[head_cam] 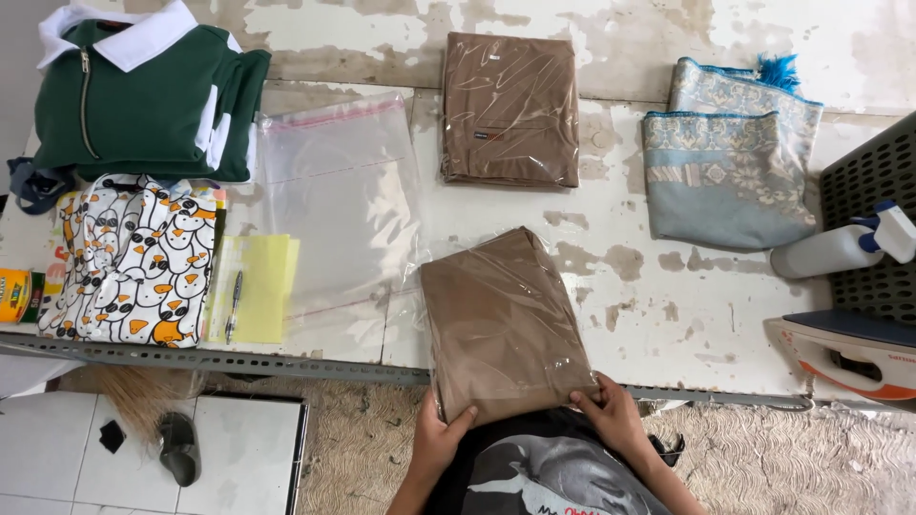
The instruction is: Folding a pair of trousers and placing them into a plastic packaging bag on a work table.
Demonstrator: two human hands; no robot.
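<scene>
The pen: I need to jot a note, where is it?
In the head view the pen lies at the table's left, on the yellow paper, between the penguin-print cloth and the empty clear bag.

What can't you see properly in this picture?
- Head view: the iron is cut off by the right edge.
- The bagged brown cloth: the left hand and right hand cover its near corners.
- The print on the person's shirt is cut off by the bottom edge.
- The tin is cut off by the left edge.
</scene>
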